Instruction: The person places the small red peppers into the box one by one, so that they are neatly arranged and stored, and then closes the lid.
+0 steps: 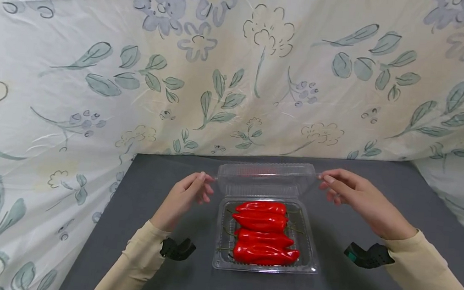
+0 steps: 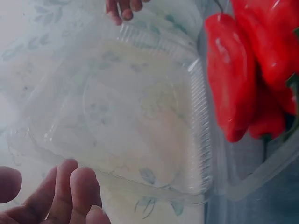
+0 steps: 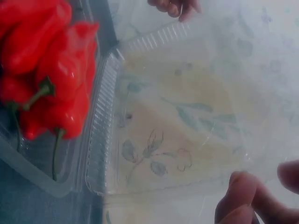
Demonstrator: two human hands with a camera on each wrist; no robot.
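Observation:
A clear plastic clamshell box lies on the table with its hinged lid raised at the back. Several long red peppers with green stems fill the base in a row, lying sideways. At the lid's left front corner, my left hand pinches the edge between thumb and fingertips. My right hand pinches the opposite corner on the right. Both wrist views show the see-through lid standing up from the ribbed hinge, with the peppers beside it.
A dark grey tabletop lies under the box. Behind and to the sides hangs a pale cloth printed with flowers and leaves. Black wrist cameras sit below both cuffs.

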